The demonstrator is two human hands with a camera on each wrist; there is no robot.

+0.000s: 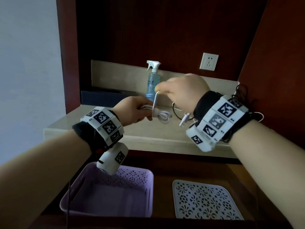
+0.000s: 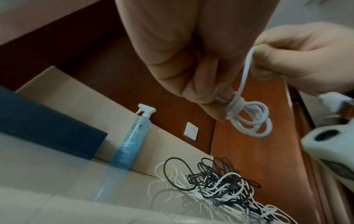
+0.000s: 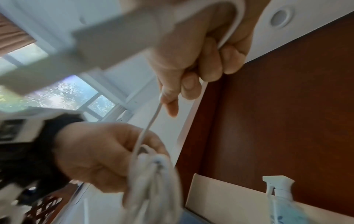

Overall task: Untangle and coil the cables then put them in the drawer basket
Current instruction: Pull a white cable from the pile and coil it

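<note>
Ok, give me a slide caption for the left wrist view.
Left hand holds a coiled white cable while right hand wraps its end.

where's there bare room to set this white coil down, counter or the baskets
The purple basket in the drawer shows a bare floor. On the counter, the patch left of the spray bottle, in front of the dark box, is free. It is crowded at the right, where the tangled cables lie.

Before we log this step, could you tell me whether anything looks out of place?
One thing: a tangled heap of black and white cables still sprawls on the counter beside the spray bottle. The purple basket below looks empty.
</note>
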